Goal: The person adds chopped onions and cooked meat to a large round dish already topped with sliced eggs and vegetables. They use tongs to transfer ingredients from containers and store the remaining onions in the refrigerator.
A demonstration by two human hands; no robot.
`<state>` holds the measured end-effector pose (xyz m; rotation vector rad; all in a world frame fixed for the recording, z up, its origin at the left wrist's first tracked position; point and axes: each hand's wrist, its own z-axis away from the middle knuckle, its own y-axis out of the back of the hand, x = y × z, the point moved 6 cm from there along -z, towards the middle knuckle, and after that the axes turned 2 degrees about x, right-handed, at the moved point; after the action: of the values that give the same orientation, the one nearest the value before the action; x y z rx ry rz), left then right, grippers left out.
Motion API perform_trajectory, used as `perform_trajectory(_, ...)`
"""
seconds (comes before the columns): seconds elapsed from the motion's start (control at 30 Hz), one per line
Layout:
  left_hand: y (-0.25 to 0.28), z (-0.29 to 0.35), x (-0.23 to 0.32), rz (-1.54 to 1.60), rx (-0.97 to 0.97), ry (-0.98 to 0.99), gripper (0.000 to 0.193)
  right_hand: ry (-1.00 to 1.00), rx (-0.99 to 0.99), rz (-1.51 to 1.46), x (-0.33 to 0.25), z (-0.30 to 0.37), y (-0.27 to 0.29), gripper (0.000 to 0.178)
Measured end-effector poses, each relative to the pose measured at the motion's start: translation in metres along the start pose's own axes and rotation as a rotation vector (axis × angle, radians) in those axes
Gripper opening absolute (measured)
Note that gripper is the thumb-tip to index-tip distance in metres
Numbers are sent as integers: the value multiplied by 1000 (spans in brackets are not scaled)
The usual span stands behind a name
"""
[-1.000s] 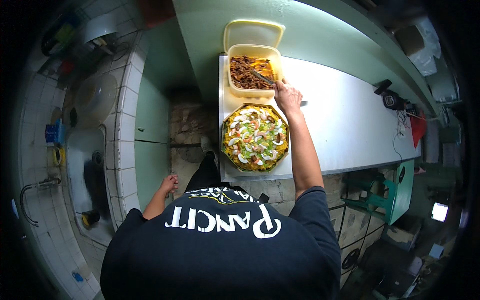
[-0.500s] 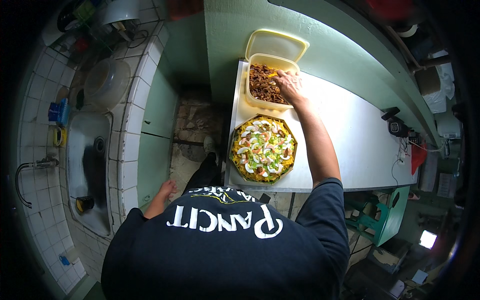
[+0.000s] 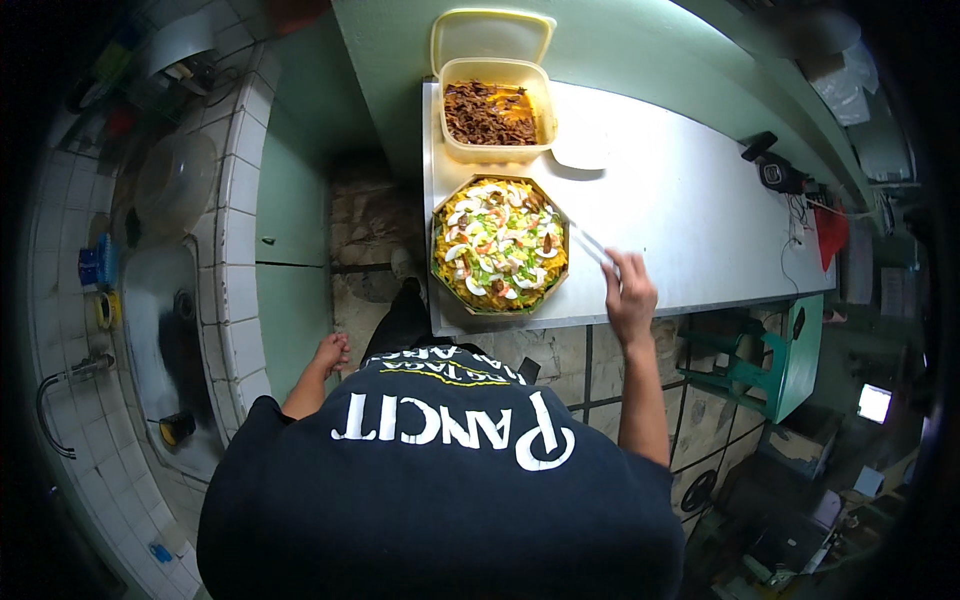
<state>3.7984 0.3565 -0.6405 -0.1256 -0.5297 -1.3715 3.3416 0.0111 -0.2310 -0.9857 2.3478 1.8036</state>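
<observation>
My right hand [image 3: 632, 292] grips slim, pale tongs [image 3: 593, 246] just off the table's near edge. Their far tips reach the right rim of an octagonal tray [image 3: 566, 258]. Yellow noodles fill that tray, topped with egg slices [image 3: 462, 252], chopped greens and several brown pieces. Behind it stands an open rectangular plastic tub [image 3: 500, 153] of brown, shredded-looking food [image 3: 485, 125] in orange oil, its yellowish lid [image 3: 495, 38] tilted up at the back. My left hand [image 3: 333, 352] hangs left of the table, fingers loosely curled, with nothing visible in it.
The white table [image 3: 680, 220] runs right along a green wall. A black device [image 3: 780, 175] with cables sits toward its far right. Green plastic stools [image 3: 735, 355] stand beyond the near edge. At left are a sink [image 3: 165, 330] and a tiled counter [image 3: 235, 180].
My right hand has left the tub and come back toward me, to the tray's right side, and the tongs now show plainly. My left hand stays low. The view has shifted.
</observation>
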Motion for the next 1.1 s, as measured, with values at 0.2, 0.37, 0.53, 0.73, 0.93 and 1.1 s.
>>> perform_trajectory(0.2, -4, -8, 5, -86, -47, 32, 28, -173, 22, 50, 1, 121, -13, 18)
perform_trajectory(0.37, -10, 0, 36, -184, -36, -4, 30, -197, -35, 79, -10, 139, -29, 21)
perform_trajectory(0.53, -17, 25, 52, -166, -45, 8, 32, -269, -21, -21, -3, 139, -27, 20)
perform_trajectory(0.73, 0, -1, -9, -82, -44, 8, 33, -285, 132, -237, 19, 71, -6, 18)
perform_trajectory(0.93, 0, 1, -3, -36, -21, 32, 33, -87, 37, 55, 15, -97, -53, 22)
perform_trajectory(1.1, 4, 0, -14, 80, -6, 2, 32, -50, -145, 393, 12, -204, -151, 27)
